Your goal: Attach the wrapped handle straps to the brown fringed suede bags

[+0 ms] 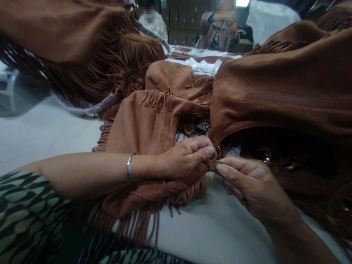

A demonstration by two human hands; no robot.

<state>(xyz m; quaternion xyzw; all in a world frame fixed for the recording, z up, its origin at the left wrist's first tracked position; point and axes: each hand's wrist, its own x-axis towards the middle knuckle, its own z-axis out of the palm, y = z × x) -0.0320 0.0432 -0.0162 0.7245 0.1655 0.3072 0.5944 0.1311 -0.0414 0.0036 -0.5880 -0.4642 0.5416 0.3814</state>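
A brown suede bag (134, 128) with long fringes lies on the white table in front of me. My left hand (184, 157), with a silver bangle at the wrist, pinches a metal ring (213, 155) between thumb and forefinger, over the bag's right end. Just right of it, my right hand (247, 179) is closed in a pinch beside the ring. What lies between its fingertips is too small to name. Part of the bag's strap and edge is hidden under my left hand.
A large brown suede bag (275, 80) rises close on the right, its underside dark. More fringed bags (110, 55) are heaped at the back left. Two people are at the far side, one with arms raised (220, 27), before stacked boxes (181, 18). The white table (192, 227) shows in front.
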